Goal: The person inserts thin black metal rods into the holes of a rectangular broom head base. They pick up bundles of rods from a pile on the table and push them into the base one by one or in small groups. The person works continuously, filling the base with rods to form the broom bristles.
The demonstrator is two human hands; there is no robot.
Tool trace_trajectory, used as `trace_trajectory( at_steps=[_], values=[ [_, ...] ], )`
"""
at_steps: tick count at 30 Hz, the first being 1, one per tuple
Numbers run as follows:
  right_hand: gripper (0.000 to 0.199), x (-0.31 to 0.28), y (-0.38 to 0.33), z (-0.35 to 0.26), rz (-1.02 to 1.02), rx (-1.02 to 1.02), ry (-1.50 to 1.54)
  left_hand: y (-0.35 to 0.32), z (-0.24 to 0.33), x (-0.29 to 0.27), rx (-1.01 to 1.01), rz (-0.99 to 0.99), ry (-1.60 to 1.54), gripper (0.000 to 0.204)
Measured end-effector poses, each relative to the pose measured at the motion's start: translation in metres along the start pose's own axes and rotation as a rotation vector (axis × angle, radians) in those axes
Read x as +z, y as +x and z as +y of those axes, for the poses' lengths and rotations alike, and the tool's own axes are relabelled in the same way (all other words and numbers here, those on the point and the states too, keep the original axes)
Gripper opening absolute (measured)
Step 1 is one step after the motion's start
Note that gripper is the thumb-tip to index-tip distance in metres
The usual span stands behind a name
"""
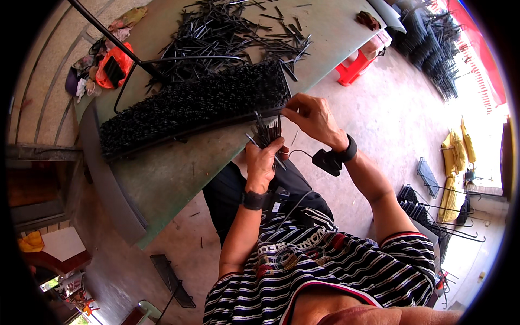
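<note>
My left hand [264,161] is closed around a bundle of thin black rods [267,133], their ends fanning up out of my fist. My right hand [310,116] is raised just above it, fingertips pinching at the top of one rod, right at the edge of the black bristly mat [189,105]. The mat lies across the green table [168,173], tilted, with a loose heap of rods [227,30] behind it. Both my wrists wear dark bands. A red stool [355,67] stands on the concrete floor [390,119] beyond the table, and black wire racks [433,49] are stacked farther off.
</note>
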State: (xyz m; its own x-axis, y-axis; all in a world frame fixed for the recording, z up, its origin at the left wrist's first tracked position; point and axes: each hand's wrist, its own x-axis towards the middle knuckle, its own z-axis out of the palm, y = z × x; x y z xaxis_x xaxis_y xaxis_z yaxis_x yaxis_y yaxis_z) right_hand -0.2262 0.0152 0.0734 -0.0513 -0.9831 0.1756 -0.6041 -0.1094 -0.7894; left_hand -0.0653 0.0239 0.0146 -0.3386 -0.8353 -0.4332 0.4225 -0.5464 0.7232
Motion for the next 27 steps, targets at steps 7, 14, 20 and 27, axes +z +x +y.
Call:
trace_trajectory(
  at_steps=[7,14,20,27],
  values=[
    [0.024,0.018,-0.019,0.006,-0.052,0.104,-0.008,0.001,-0.007,0.009,0.035,0.010,0.048,0.014],
    [0.021,0.007,-0.033,0.004,-0.141,-0.597,-0.126,0.003,0.002,-0.005,-0.042,-0.009,-0.116,0.018],
    [0.024,0.007,-0.046,0.024,-0.288,-0.815,-0.411,0.010,-0.009,-0.011,-0.018,-0.034,-0.091,0.013],
    [0.028,0.014,-0.047,0.047,0.011,-0.707,-0.220,-0.002,0.008,0.003,-0.157,-0.029,-0.092,0.017]
  ],
)
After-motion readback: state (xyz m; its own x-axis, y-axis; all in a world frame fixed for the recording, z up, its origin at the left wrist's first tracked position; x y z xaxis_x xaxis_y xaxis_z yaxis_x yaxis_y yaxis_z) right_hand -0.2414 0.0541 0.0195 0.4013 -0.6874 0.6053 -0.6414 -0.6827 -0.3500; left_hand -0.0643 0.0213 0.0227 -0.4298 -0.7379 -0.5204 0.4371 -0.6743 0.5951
